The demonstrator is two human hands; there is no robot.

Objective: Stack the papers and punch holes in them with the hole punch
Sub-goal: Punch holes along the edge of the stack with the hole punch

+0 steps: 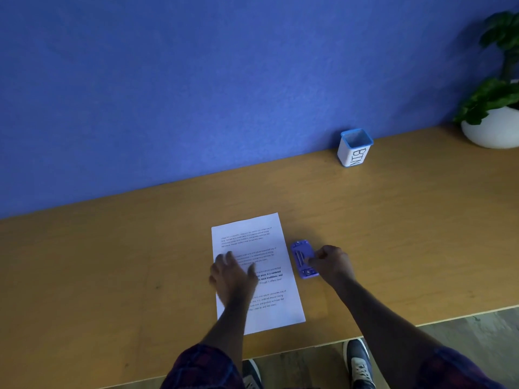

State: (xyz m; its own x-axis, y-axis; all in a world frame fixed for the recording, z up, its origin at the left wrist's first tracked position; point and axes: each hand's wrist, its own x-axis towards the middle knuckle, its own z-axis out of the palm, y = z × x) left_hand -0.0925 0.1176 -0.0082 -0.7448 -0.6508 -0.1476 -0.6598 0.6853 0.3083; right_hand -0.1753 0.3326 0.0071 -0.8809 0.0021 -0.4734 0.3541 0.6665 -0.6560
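White printed papers (269,301) lie flat as one stack on the wooden desk (112,262), slightly rotated. My left hand (231,272) rests palm down on the stack's left middle, fingers spread. A small purple hole punch (302,255) sits just right of the stack's right edge, with its underside and metal parts facing up. My right hand (332,263) is at the punch's right side, fingers curled with thumb and fingertips gripping its edge.
A white cup with a blue rim, labelled BIN (354,147), stands at the back against the blue wall. A plant in a white pot (494,127) is at the far right. The desk's front edge (365,336) runs just above my shoes.
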